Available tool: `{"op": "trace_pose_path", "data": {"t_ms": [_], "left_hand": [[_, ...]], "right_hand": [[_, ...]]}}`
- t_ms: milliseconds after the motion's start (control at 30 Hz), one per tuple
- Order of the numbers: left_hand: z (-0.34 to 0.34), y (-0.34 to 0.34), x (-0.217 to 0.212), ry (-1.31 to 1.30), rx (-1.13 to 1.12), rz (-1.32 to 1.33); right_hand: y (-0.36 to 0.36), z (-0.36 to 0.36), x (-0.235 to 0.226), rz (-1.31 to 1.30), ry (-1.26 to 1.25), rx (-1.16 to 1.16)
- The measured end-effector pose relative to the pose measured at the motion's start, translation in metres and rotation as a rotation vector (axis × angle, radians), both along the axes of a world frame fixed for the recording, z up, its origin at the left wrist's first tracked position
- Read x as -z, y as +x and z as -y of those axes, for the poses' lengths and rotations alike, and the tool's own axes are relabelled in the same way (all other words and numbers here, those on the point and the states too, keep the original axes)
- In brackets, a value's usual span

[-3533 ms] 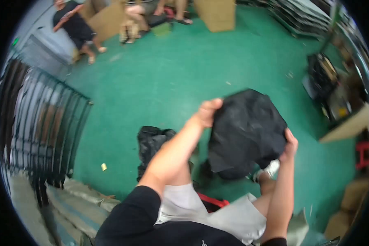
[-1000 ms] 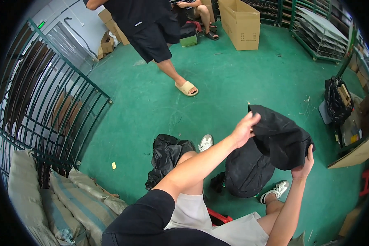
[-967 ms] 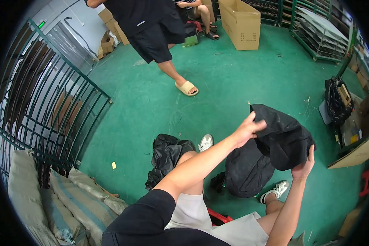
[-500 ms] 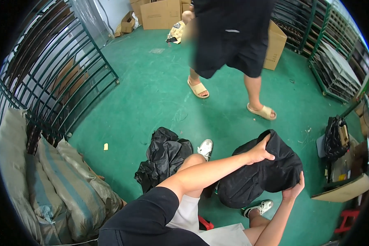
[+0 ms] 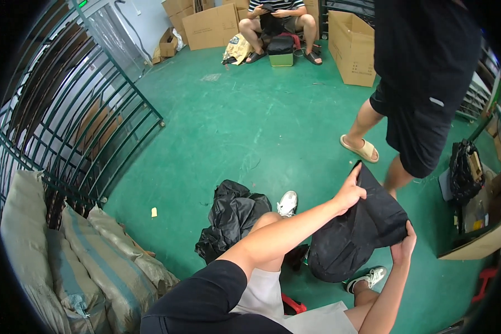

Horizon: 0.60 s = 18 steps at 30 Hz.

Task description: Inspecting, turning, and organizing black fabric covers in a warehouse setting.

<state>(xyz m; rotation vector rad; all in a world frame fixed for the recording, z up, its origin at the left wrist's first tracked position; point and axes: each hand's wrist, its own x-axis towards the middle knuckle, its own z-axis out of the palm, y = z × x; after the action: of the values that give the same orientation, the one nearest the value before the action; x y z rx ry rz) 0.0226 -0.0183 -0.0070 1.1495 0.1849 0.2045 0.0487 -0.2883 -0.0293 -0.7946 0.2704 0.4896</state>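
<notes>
Between my hands a bag-like piece of black fabric [image 5: 376, 220] is stretched out, with a rounded, seamed lower part hanging over the floor by my shoes. My left hand [image 5: 349, 195] pinches its upper left edge, thumb laid along the cloth. At the lower right edge my right hand [image 5: 403, 245] grips it with the fingers partly hidden. A crumpled black plastic bag [image 5: 231, 211] lies on the floor left of my knee.
Stuffed woven sacks [image 5: 106, 250] stand at my left beside a green metal rack [image 5: 122, 117]. A person in black shorts [image 5: 420, 128] walks close by at right. Another person [image 5: 281, 16] sits far back near cardboard boxes [image 5: 209, 26]. A black plastic bag [image 5: 465, 172] sits at right.
The walking person has moved right, uncovering the seated person behind. My hands have spread the black fabric flatter and tauter between them. The view has shifted slightly.
</notes>
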Motion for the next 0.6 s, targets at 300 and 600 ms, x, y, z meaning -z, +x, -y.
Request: {"op": "trace_pose_path", "data": {"t_ms": [300,600], "left_hand": [[-0.003,0.002,0.001,0.077,0.006,0.047],[0.003,-0.001,-0.014,-0.241,0.284,-0.029]], "right_hand": [[0.001,0.010,-0.011,0.131,0.049,0.110],[-0.008,0.001,-0.024,0.498,-0.077,0.111]]}}
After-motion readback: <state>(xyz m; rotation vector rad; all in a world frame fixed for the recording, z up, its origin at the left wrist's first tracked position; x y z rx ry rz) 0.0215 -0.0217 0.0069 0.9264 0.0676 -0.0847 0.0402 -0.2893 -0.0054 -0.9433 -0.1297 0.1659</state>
